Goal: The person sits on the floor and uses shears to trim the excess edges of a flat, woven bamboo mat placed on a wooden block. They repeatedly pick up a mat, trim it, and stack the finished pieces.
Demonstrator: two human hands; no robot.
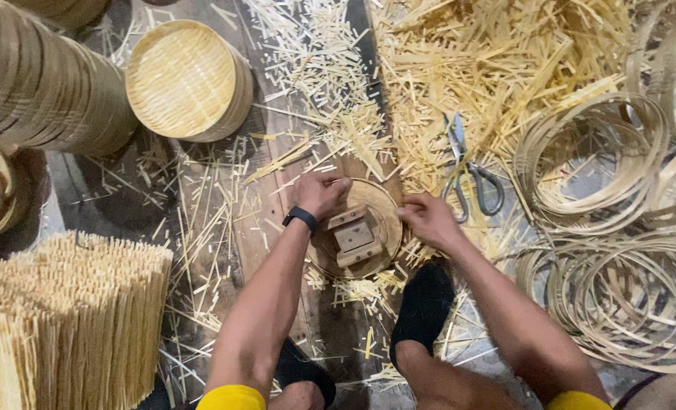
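Observation:
A round wooden form (357,231) with small wooden blocks fixed on top lies on a plank between my feet. My left hand (320,193), with a black band on the wrist, curls over the form's far left rim. At the form's right rim, my right hand (427,219) pinches the edge with closed fingers. A thin bamboo ring seems to run around the form under both hands, though I cannot tell this for certain.
Grey-handled scissors (471,176) lie just right of my hands on a heap of bamboo offcuts (490,68). Loose bamboo hoops (619,250) fill the right side. A woven round lid (186,80), stacked steamer rings (38,83) and a bundle of upright sticks (72,319) stand at left.

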